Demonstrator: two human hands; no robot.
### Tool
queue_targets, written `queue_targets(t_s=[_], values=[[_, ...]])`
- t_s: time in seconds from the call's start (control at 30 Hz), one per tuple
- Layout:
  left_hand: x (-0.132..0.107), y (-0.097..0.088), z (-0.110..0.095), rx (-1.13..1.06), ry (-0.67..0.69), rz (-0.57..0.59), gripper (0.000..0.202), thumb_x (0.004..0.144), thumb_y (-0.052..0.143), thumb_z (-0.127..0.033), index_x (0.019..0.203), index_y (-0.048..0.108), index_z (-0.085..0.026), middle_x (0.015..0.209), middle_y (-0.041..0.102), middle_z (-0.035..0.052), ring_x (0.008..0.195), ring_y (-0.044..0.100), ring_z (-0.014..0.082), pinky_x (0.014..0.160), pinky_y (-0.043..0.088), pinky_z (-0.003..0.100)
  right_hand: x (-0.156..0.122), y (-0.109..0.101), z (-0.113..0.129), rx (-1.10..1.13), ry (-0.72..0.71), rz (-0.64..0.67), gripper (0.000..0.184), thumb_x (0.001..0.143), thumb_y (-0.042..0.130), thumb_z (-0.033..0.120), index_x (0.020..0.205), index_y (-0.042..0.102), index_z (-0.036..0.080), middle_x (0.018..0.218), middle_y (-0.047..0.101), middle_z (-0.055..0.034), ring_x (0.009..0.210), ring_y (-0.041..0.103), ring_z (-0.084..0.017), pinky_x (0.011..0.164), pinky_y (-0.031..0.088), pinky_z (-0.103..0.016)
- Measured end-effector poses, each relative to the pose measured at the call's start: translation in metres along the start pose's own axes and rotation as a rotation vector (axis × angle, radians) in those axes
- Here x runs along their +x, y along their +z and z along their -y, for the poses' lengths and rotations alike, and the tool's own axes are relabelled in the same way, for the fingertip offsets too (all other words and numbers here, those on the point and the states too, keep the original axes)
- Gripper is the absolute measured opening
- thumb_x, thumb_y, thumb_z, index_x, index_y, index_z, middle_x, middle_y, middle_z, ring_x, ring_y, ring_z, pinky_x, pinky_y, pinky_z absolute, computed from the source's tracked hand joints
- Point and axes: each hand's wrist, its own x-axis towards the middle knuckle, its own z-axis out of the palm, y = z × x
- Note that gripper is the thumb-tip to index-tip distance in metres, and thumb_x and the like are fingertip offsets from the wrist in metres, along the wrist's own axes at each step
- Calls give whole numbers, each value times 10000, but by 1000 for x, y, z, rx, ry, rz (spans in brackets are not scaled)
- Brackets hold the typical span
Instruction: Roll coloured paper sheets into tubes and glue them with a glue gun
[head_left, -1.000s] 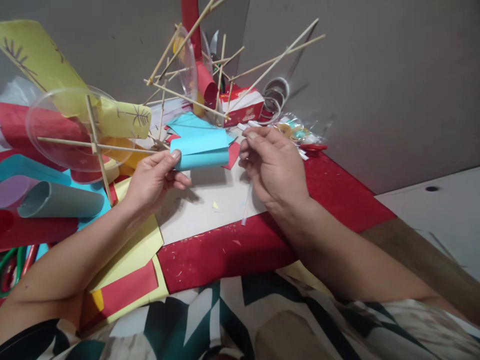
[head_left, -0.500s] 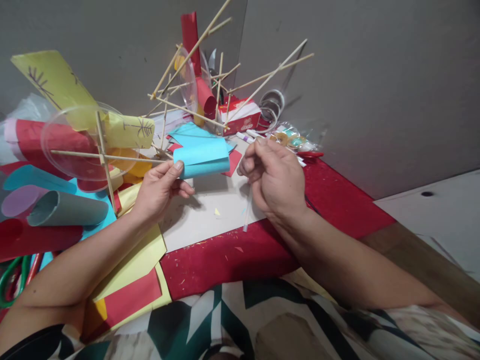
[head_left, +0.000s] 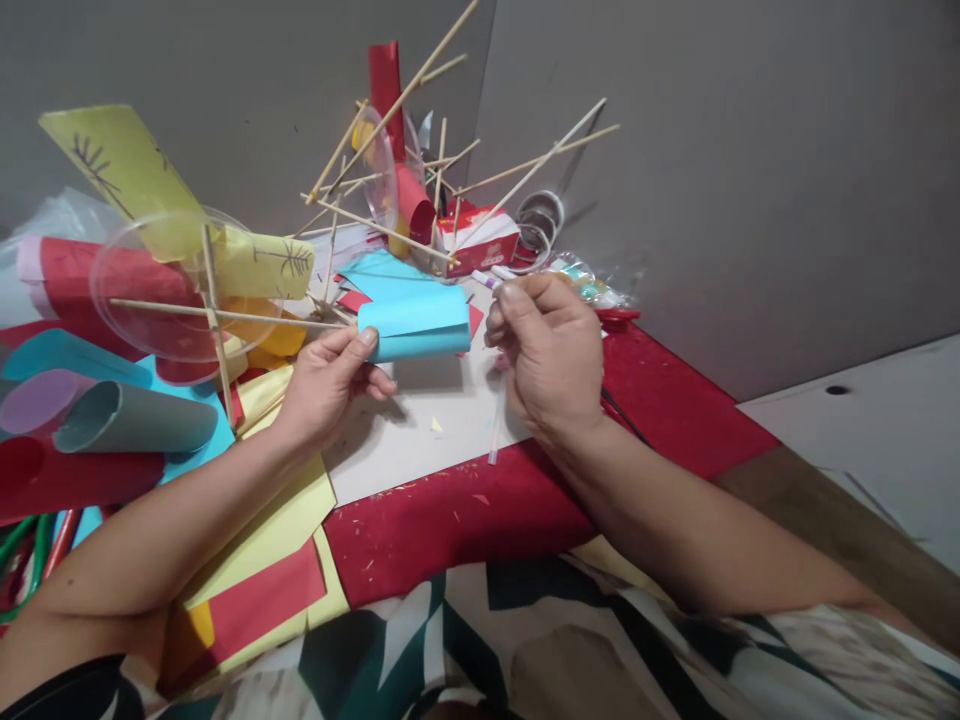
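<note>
Thumb and fingers of my left hand point(head_left: 336, 385) pinch the left end of a blue paper roll point(head_left: 420, 325), its overlapping edge facing me. From that end a thin wooden stick point(head_left: 292, 320) runs left to a crossed-stick frame with a clear plastic disc point(head_left: 112, 290) and yellow paper vanes point(head_left: 262, 262) drawn with dark lines. My right hand point(head_left: 551, 355) is closed in a pinch just right of the roll, apart from it; what its fingertips hold, if anything, cannot be made out. Below it a translucent stick point(head_left: 495, 425) lies on the white board point(head_left: 405, 440).
Behind stands another stick frame point(head_left: 390, 225) with red paper rolls, near a red box point(head_left: 484, 240) and tape rolls point(head_left: 541, 215). Coloured paper tubes point(head_left: 135, 418) and green-handled scissors point(head_left: 34, 570) lie left. Yellow sheets point(head_left: 262, 530) sit under my left arm, on red cloth point(head_left: 457, 530).
My left hand and the blue paper roll have shifted slightly right, closer to my right hand. My right hand stays pinched in nearly the same place.
</note>
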Motion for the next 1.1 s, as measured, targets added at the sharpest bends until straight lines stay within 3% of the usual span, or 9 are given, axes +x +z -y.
queue_targets(t_s=[0.2,0.4,0.6,0.77,0.93,1.1], values=[[0,0,2,10,36,-2,437,657,871,-514,721,618,-164,501,628,-31,447,631,91,447,503,149,-4,3,2,-82,50,20,519,893,582,643,615,615,207,511,518,41,454,473,-69,485,419,-231],[0,-2,5,70,91,-20,422,709,836,-534,709,628,-167,524,634,-24,472,651,97,462,507,159,-5,0,0,-197,103,113,522,788,662,710,624,641,215,557,547,35,511,476,-86,508,391,-245],[-1,-1,8,128,102,-31,425,728,818,-553,698,632,-172,504,611,-24,482,662,109,456,506,168,-8,-1,5,-311,38,205,578,769,699,690,516,524,201,517,449,44,537,376,-94,554,321,-272],[-3,0,8,91,76,13,399,742,817,-532,747,655,-167,561,628,-32,482,679,116,434,511,166,-10,-2,5,-314,114,257,538,719,783,622,511,526,198,518,402,53,552,344,-97,549,264,-274],[-5,1,5,-5,-31,49,404,721,842,-504,770,637,-160,546,625,-32,459,679,132,404,508,162,-9,-6,-3,-262,133,280,484,744,803,527,520,536,191,572,417,49,589,357,-97,579,304,-264],[-7,4,2,-94,-126,56,350,719,862,-420,827,665,-151,614,681,-18,483,688,122,428,534,160,-10,-6,-5,-251,181,293,436,726,811,535,547,602,196,580,461,42,592,381,-103,577,335,-263]])
